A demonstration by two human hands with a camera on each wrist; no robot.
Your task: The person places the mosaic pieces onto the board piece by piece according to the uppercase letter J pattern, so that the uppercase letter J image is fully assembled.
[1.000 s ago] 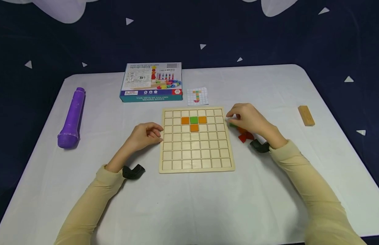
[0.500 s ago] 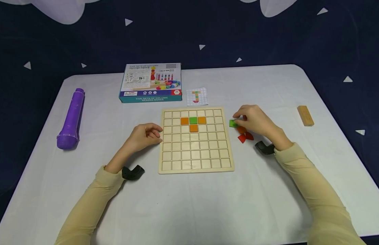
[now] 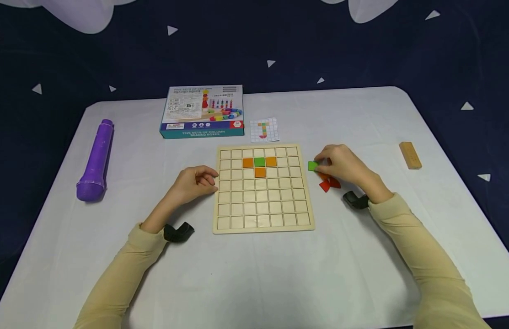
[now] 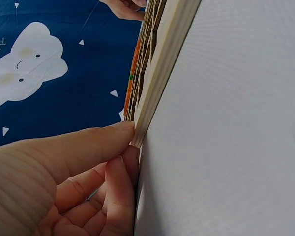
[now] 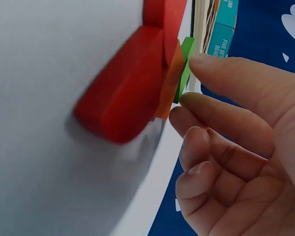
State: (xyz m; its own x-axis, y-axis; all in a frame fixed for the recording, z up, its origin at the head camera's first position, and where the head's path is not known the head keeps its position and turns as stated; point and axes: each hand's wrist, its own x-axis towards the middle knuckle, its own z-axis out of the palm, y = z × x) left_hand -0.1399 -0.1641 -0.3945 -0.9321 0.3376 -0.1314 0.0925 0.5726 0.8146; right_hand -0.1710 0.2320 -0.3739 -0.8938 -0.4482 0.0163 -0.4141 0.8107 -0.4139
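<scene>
A square wooden grid board [image 3: 262, 231] lies in the middle of the table, with a green tile between two orange ones and a third orange tile [image 3: 260, 172] just below the green. At its left edge my left hand [image 3: 193, 183] pinches the rim, thumb above and index finger against the side in the left wrist view. To the right of the board, my right hand [image 3: 340, 162] has thumb and index finger on the opposite ends of a loose green square tile [image 5: 185, 66]. Beside that tile are an orange piece [image 5: 170, 83] and red curved-edged pieces [image 5: 120, 88].
A small card [image 3: 271, 130] printed with a coloured grid pattern lies behind the board, next to a boxed bead set [image 3: 202, 112]. A purple microphone-shaped object [image 3: 95, 160] is at far left. One wooden block [image 3: 410, 155] sits at far right.
My right hand has drawn back to the right from the board's edge and come slightly nearer, uncovering the loose green tile. The left hand stays at the board's edge.
</scene>
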